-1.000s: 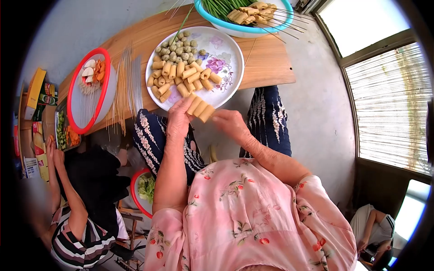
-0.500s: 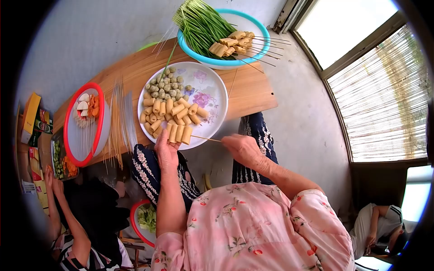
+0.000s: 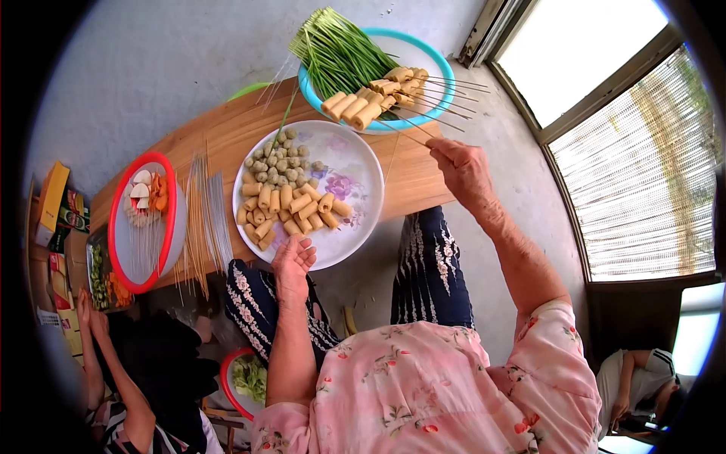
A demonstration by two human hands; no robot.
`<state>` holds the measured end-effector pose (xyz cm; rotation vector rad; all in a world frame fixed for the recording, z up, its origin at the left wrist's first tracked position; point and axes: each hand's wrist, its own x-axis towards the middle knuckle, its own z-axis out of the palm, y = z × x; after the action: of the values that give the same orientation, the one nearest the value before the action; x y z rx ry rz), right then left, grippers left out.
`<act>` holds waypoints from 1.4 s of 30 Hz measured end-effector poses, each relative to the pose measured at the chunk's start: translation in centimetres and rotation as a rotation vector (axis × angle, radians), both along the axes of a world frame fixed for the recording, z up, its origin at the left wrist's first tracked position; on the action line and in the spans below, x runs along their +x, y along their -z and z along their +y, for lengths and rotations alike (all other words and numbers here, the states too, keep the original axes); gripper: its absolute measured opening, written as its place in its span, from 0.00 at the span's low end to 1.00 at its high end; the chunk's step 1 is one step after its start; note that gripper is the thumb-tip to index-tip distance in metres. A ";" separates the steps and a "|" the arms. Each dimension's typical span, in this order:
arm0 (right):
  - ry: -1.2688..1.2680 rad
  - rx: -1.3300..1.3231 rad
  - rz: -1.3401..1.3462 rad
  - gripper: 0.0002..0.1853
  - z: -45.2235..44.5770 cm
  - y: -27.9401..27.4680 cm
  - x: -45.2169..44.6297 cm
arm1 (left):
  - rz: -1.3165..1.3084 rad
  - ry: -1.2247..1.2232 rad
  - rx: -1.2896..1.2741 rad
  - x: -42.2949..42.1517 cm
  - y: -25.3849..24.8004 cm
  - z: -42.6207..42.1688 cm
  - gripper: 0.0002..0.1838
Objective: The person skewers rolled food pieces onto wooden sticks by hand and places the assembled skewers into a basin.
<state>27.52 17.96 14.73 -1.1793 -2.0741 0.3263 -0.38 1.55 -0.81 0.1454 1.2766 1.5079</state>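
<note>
My right hand [image 3: 461, 170] is closed on the bare end of a thin skewer [image 3: 414, 138], held over the near rim of the blue-rimmed basin [image 3: 451, 79]. Several tan tube-shaped pieces [image 3: 352, 110] are threaded side by side on that skewer. Behind them in the basin lie green stalks [image 3: 336, 53] and more filled skewers. My left hand [image 3: 293, 261] is at the near edge of the floral plate [image 3: 355, 227], palm up, fingers loosely curled and apart, holding nothing. On the plate are loose tan tubes [image 3: 291, 206] and greenish-grey balls [image 3: 281, 160].
Bare skewers [image 3: 198, 219] lie on the wooden table [image 3: 412, 170] beside a red-rimmed basin [image 3: 172, 219] of filled skewers. At the lower left a co-worker's hands [image 3: 91, 310] are near a vegetable tray [image 3: 102, 265]. Another person [image 3: 639, 386] is at the far right.
My right hand has carried the filled skewer away from above the plate's near edge, up and right to the blue-rimmed basin. My left hand has let go of the tan pieces.
</note>
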 end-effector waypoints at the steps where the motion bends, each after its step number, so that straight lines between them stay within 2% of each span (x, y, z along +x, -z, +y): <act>1: 0.011 0.014 -0.007 0.07 1.2 -0.3 0.3 | 0.003 0.000 -0.004 0.0 0.0 0.0 0.15; 8: 0.155 0.063 -0.133 0.06 8.8 0.6 1.2 | 0.047 0.008 -0.040 0.1 0.8 0.2 0.13; 12: 0.237 -0.046 -0.149 0.06 11.2 1.3 1.0 | 0.077 0.023 -0.072 0.2 0.6 0.3 0.12; 15: 0.257 -0.026 -0.251 0.06 11.9 1.8 0.4 | 0.101 0.026 -0.094 0.4 0.4 0.4 0.13; 22: 0.199 -0.052 -0.366 0.06 13.2 4.2 -1.0 | 0.127 0.030 -0.104 0.5 0.5 0.4 0.14; 29: 0.174 -0.051 -0.320 0.05 13.9 5.2 -1.6 | 0.126 0.029 -0.089 0.6 0.6 0.3 0.14; 36: 0.165 0.009 -0.348 0.05 13.9 5.4 -2.0 | 0.108 0.006 -0.066 0.5 1.0 0.2 0.13; 42: 0.101 0.297 -0.244 0.04 12.1 3.9 -1.5 | 0.120 -0.001 -0.055 0.6 0.9 -0.2 0.13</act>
<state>25.98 30.11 10.87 -1.1807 -2.1666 -0.1786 0.22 1.31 -1.73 0.2022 1.4129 1.4813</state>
